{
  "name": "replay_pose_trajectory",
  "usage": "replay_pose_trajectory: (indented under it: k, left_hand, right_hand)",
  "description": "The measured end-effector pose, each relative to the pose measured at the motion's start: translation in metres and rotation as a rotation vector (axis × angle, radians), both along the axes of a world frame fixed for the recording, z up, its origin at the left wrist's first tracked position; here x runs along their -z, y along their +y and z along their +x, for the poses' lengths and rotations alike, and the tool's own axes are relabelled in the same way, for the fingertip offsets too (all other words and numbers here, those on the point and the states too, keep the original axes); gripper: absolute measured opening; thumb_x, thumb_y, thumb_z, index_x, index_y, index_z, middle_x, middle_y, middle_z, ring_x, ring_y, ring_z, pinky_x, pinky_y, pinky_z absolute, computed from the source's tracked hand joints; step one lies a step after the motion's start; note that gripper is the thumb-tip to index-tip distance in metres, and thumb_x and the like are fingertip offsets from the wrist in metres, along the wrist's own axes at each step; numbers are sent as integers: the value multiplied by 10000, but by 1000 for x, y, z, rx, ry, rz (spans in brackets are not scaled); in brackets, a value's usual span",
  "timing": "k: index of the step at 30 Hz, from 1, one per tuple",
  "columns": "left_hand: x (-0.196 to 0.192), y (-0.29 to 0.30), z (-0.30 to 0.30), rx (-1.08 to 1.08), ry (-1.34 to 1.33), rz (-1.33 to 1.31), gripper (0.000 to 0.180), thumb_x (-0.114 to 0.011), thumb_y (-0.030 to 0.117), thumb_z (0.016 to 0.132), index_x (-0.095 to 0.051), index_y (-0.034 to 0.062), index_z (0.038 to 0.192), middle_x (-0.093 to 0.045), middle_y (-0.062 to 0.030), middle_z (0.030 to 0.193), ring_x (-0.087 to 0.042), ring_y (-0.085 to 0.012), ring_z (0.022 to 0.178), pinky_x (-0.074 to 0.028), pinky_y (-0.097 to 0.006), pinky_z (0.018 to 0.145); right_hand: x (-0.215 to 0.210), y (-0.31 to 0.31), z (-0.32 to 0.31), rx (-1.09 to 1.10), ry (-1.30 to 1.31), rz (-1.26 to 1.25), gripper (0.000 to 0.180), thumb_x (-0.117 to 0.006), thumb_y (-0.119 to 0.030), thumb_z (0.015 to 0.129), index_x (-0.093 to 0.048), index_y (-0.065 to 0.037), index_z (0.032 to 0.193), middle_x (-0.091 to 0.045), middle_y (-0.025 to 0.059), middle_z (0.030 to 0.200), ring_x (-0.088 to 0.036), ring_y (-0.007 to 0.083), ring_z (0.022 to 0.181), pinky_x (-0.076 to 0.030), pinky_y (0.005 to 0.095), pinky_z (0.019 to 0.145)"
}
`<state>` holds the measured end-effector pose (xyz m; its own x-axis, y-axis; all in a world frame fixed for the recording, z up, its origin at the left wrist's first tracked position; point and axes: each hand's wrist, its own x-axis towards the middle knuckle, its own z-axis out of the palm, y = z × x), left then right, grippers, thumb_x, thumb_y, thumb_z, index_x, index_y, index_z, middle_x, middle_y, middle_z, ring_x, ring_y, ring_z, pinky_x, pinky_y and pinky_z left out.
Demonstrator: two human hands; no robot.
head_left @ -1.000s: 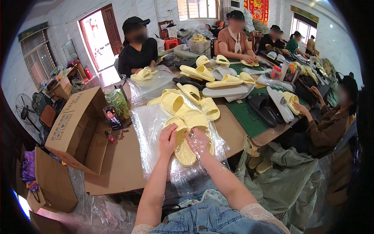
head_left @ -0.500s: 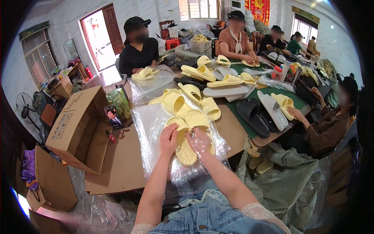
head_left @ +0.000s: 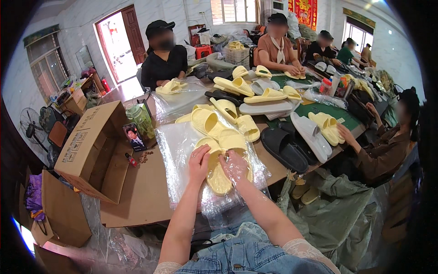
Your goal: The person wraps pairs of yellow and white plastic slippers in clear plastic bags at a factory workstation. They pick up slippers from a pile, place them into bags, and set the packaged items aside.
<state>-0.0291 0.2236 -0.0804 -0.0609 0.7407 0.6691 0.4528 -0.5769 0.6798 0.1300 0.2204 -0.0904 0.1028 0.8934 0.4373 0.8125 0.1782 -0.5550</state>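
Observation:
A pair of pale yellow slippers (head_left: 217, 181) lies in front of me on a stack of clear plastic bags (head_left: 177, 153), toes pointing away. My left hand (head_left: 199, 160) is closed on the left slipper near its strap. My right hand (head_left: 234, 166) has clear film over it, seemingly inside a bag, and its fingers grip between the two slippers; its fingertips are partly hidden. Beyond the pair, touching it, sit more yellow slippers (head_left: 206, 121), and another yellow slipper (head_left: 247, 128) rests to the right.
An open cardboard box (head_left: 86, 150) stands left, beside a phone (head_left: 134, 137) and a green-tinted jar (head_left: 139, 119). Black slippers (head_left: 285, 148) and white slippers (head_left: 312, 137) lie right, near a co-worker's hand (head_left: 346, 133). Other people sit around the table. A green sack (head_left: 324, 205) hangs below the right edge.
The black and white slippers on the right have slid nearer to me, and two yellow slippers now lie together by the co-worker's hand. My hands have barely moved.

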Motion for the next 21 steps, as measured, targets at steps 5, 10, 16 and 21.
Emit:
replay_pose_trajectory:
  k: [5, 10, 16, 21]
  left_hand:
    - [2, 1, -1, -9, -3, -12, 226, -614, 102, 916, -712, 34, 1108, -698, -131, 1180, -620, -311, 1146, -455, -396, 1026]
    - [1, 0, 0, -17, 16, -8, 226, -611, 100, 917, -712, 37, 1109, -699, -132, 1181, -621, -309, 1147, -455, -396, 1027]
    - [3, 2, -1, -9, 13, -1, 227, -611, 97, 916, -712, 36, 1111, -697, -132, 1185, -620, -313, 1147, -452, -398, 1031]
    - [1, 0, 0, -5, -4, -4, 223, -613, 94, 916, -712, 31, 1106, -696, -136, 1186, -619, -311, 1154, -452, -395, 1033]
  right_hand:
    - [-6, -3, 0, 1, -16, -33, 410, -627, -445, 915, -643, -38, 961, -699, 177, 897, -682, 359, 837, -533, 468, 756]
    - [-10, -4, 0, -16, 22, -44, 426, -615, -467, 916, -642, -46, 975, -703, 187, 885, -684, 363, 830, -530, 484, 758]
    - [-7, -4, 0, 18, -3, -45, 429, -623, -472, 908, -646, -49, 977, -704, 183, 845, -685, 370, 803, -526, 491, 747]
    - [-6, -3, 0, 8, 20, -38, 418, -630, -461, 903, -657, -50, 970, -705, 187, 864, -685, 366, 813, -527, 482, 754]
